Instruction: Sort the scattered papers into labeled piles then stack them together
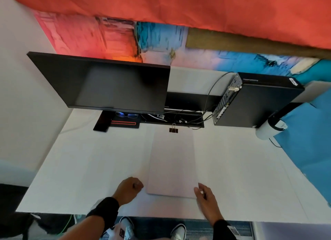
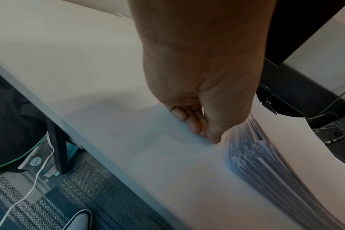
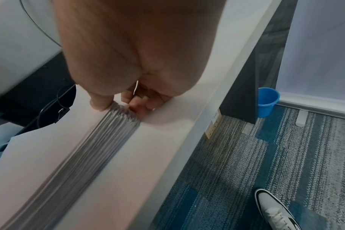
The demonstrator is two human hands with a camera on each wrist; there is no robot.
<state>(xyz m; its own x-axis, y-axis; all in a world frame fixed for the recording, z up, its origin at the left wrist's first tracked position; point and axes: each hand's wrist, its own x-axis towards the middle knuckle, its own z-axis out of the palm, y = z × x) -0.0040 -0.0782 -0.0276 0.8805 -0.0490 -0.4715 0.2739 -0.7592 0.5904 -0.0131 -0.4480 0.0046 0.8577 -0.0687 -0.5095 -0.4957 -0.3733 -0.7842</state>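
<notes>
A thick stack of white papers (image 1: 172, 161) lies squared up in the middle of the white table (image 1: 80, 168), its short edge toward me. My left hand (image 1: 133, 186) is curled into a fist just left of the stack's near left corner. In the left wrist view that hand (image 2: 205, 133) holds nothing, and its thumb tip sits against the side of the stack (image 2: 286, 140). My right hand (image 1: 200, 191) is at the near right corner. In the right wrist view this hand (image 3: 116, 105) pinches the corner of the stack (image 3: 49, 147), thumb on top, fingers at its edge.
A black binder clip (image 1: 173, 129) stands just beyond the stack's far edge. Behind it are a cable tray (image 1: 179, 120), a dark monitor (image 1: 107, 85), a phone (image 1: 102, 125) and glasses (image 1: 127, 115). A black computer box (image 1: 256, 102) lies at the back right. A blue bucket (image 3: 267, 102) stands on the floor.
</notes>
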